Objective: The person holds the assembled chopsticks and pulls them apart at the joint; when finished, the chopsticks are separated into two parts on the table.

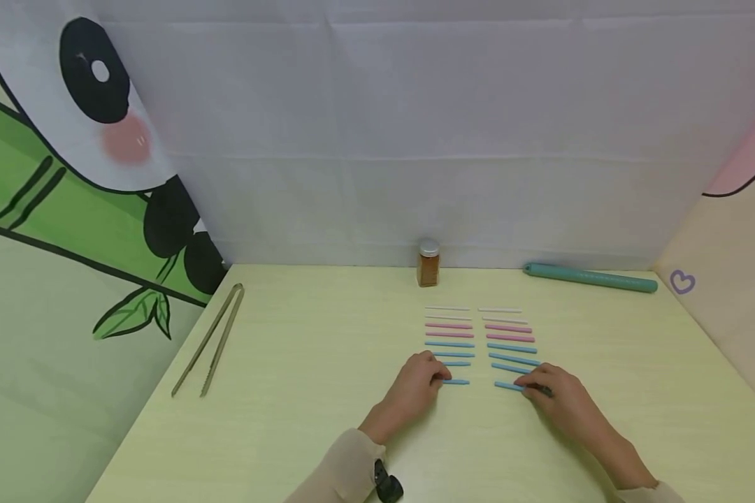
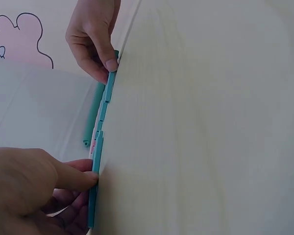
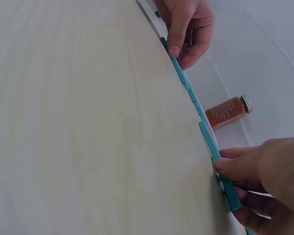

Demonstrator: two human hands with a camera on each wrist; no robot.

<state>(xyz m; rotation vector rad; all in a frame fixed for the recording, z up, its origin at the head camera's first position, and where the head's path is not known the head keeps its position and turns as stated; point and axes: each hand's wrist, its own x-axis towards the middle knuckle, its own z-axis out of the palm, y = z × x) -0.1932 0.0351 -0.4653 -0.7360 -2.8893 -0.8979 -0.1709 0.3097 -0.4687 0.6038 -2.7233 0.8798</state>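
Note:
In the head view two columns of slim bag clips lie on the table. My left hand (image 1: 413, 385) pinches the left end of the nearest blue bag clip (image 1: 458, 382) in the left column. My right hand (image 1: 561, 402) pinches the nearest blue bag clip (image 1: 506, 385) of the right column, its fingers covering the right end. In the left wrist view, thumb and finger press the sides of the left blue clip (image 2: 93, 203). The right wrist view shows the right blue clip (image 3: 209, 139) between thumb and fingers. Farther back lie more blue, pink (image 1: 449, 326) and white clips (image 1: 448, 308).
Metal tongs (image 1: 217, 342) lie at the left of the table (image 1: 289, 419). A small jar (image 1: 428, 264) with brown contents and a silver lid stands at the back. A green rod (image 1: 591, 277) lies at the back right, before the white cloth backdrop (image 1: 377, 140).

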